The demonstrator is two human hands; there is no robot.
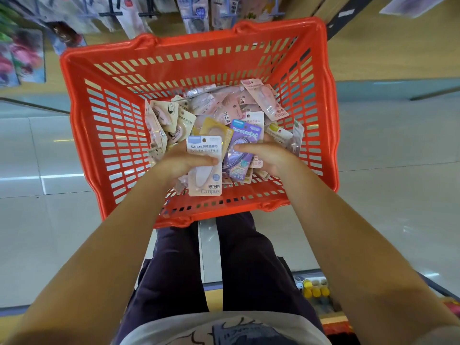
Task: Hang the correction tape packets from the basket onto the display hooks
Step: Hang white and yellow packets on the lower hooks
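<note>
A red plastic basket (104, 135) stands on the floor in front of me, holding a heap of several correction tape packets (224, 108). My left hand (179, 161) grips a white and pale pink packet (204, 168), thumb across its front. My right hand (268, 155) holds a purple packet (242, 143), thumb laid on its face, with more packets bunched under it. Both hands are inside the basket over its near half. Display hooks (109, 13) with hanging packets show blurred at the top.
Hanging stationery packs (194, 13) fill the rack beyond the basket. Colourful goods (22, 58) sit at the far left. A low shelf with small yellow items (316, 290) lies behind me at right. Glossy tiled floor (49, 232) surrounds the basket. My dark-trousered legs (179, 270) stand at its near rim.
</note>
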